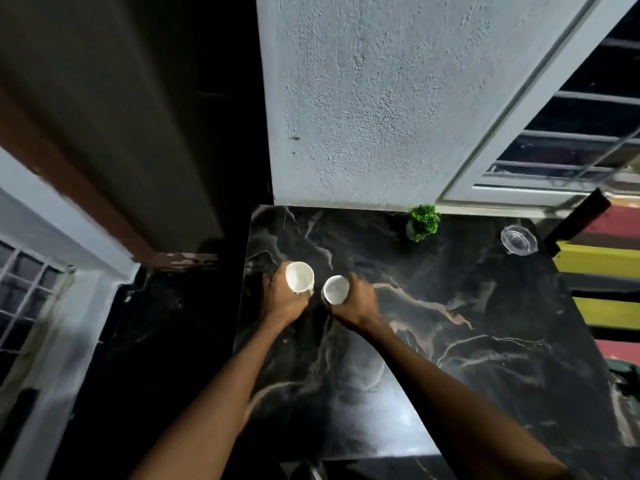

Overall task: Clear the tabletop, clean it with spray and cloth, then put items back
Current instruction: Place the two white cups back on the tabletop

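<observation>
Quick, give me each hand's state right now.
Left hand: closed around a white cup.
Right hand: closed around a second white cup.

Left hand (pixel 282 299) grips white cup (pixel 299 277); right hand (pixel 356 301) grips second cup (pixel 335 289).

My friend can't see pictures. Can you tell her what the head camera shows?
Each hand, left hand and right hand, holds a white cup over a black marble table. A small green plant and glass dish sit behind.
</observation>
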